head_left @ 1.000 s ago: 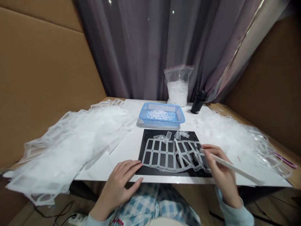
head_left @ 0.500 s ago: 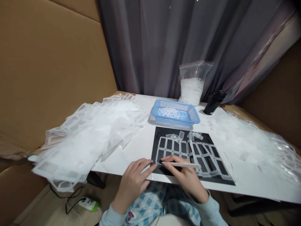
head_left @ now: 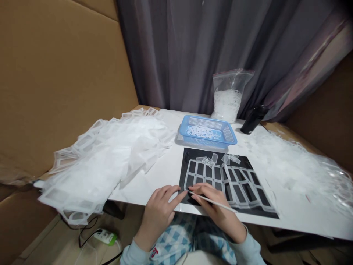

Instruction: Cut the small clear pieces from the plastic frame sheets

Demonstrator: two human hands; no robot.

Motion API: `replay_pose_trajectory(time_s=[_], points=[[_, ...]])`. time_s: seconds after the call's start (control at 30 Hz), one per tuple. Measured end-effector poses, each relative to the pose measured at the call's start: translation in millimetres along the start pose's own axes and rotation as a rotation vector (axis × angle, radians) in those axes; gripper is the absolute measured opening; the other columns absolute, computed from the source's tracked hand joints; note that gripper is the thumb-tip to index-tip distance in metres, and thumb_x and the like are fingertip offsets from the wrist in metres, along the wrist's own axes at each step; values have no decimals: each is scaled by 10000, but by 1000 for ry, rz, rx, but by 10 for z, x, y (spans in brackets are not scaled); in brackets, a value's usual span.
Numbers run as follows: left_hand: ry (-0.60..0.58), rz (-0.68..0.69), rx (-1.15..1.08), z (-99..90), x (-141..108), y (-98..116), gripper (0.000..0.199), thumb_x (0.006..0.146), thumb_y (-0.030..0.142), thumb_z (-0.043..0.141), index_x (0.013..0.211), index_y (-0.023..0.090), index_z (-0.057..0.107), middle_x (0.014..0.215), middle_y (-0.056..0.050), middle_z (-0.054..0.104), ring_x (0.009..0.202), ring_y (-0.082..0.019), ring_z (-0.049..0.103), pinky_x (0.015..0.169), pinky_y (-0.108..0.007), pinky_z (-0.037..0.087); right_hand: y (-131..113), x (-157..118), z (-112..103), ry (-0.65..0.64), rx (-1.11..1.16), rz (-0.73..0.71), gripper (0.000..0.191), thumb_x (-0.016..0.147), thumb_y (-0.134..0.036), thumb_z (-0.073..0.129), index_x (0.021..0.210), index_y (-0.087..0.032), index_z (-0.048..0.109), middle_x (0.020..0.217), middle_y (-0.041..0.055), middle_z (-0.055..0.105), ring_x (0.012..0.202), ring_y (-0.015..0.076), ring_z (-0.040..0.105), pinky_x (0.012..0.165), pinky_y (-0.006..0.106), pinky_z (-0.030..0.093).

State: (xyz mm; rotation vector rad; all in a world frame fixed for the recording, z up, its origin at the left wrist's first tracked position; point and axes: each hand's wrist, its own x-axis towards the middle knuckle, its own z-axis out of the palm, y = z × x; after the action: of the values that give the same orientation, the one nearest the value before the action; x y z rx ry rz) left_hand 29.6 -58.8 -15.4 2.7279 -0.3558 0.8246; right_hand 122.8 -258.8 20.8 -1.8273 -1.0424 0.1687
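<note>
On the black mat (head_left: 190, 154) lie white translucent grid frames (head_left: 211, 173), with several small clear rectangles (head_left: 230, 158) above them. My right hand (head_left: 213, 200) is closed on a thin white stick (head_left: 220, 204), whose tip rests by the lower left corner of the left frame. My left hand (head_left: 162, 206) lies at the mat's lower left edge, fingers apart, thumb and index finger near that same corner. Nothing can be made out in its grasp.
A blue basket (head_left: 208, 141) of small white rings stands behind the mat. Beyond it are a clear zip bag (head_left: 227, 103) and a black bottle (head_left: 252, 120). Translucent sheets (head_left: 96, 158) are heaped left, and clear pieces (head_left: 300, 165) cover the right.
The stick in my right hand has turned, its rear end lower and its body looking thinner. The view has shifted slightly. Both hands stay near the same corner.
</note>
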Motion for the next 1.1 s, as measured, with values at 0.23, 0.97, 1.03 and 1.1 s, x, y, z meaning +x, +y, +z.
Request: replay_pose_trajectory(time_s=[0.23,0.97,1.03,1.1], points=[[-24,-24,-21,-15,24,14,733,618,-51,423,1247,272,619,1185,-13,607,1089,-216,499,920,-341,355,79,1,101,49,-334,-224,124,1016,-174,481,963,-173,593,1144,105,670,1122,239,589,950,409,510],[-3,-44,-68,-10,31,5,713,610,-36,399,1207,270,641,1150,-14,626,1093,-205,522,889,-330,387,125,-76,-72,1388,479,87,227,937,-364,627,940,-210,460,1048,54,690,960,192,694,1008,447,484],[3,-42,-59,-15,28,4,709,607,-39,400,1197,269,646,1148,-17,626,1093,-205,526,892,-329,392,144,-102,-89,1297,434,120,212,942,-373,619,932,-200,496,1095,70,687,1027,216,676,1011,450,479],[11,-42,-46,-24,22,19,691,616,-40,403,1194,250,645,1161,-34,619,1103,-212,524,910,-338,394,155,-133,-92,1033,348,199,217,951,-396,598,912,-187,556,1142,93,678,1119,252,633,1025,456,461]])
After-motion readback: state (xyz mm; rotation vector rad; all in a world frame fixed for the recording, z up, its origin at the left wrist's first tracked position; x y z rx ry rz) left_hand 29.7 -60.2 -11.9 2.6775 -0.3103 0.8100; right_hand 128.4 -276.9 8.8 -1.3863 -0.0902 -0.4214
